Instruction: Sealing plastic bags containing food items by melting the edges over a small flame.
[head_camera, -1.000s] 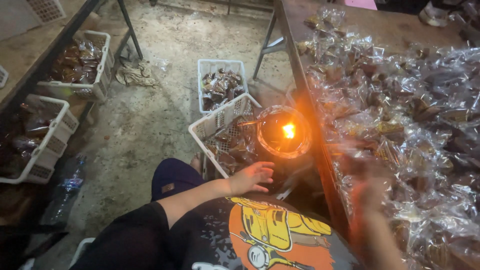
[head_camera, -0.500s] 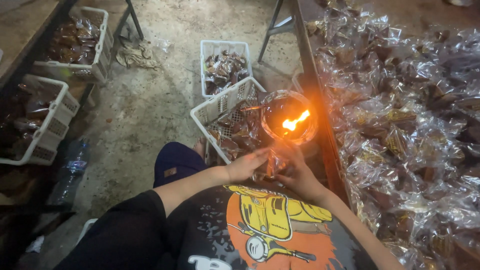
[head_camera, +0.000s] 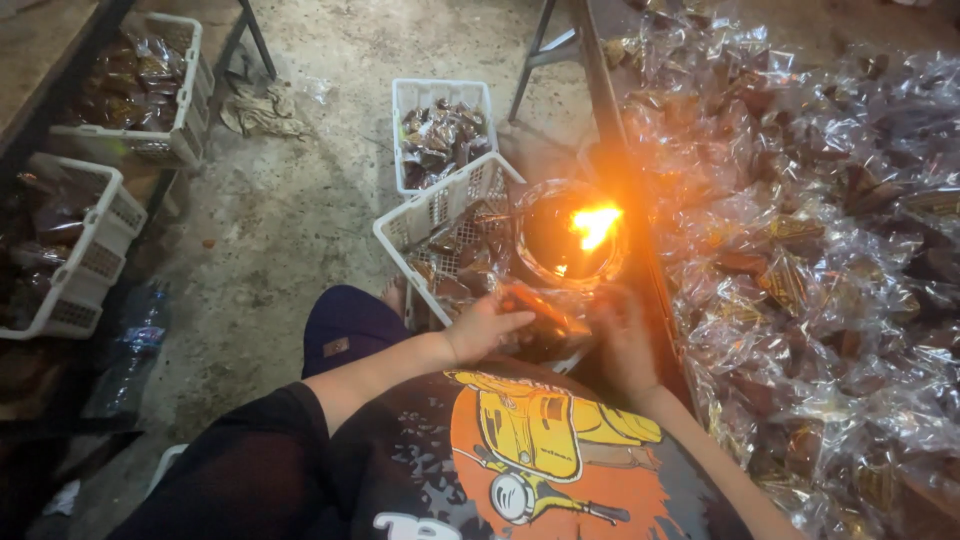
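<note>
The person's left hand (head_camera: 487, 327) and right hand (head_camera: 622, 335) are close together now, low in front of the lap. Between them they pinch a small clear plastic packet with brown snack inside (head_camera: 540, 312), one hand at each end. The right hand is blurry, so I cannot tell just how its fingers lie. A second ago the right hand was over on the bench, among the packets, and the left hand was alone by the knee. Half a second ago the two hands had met. So I think a new packet has been picked up and brought here to the fire.

The packet sits just below a round dark metal bowl with a small orange flame in it (head_camera: 572, 236). It is near the flame, but I cannot tell if it touches.

Beside the bowl leans a white plastic basket (head_camera: 437, 212) with more packets. Another white basket (head_camera: 443, 138) stands on the grey floor. To the right, the long bench (head_camera: 640, 260) is heaped with shiny clear packets (head_camera: 820, 250).
</note>
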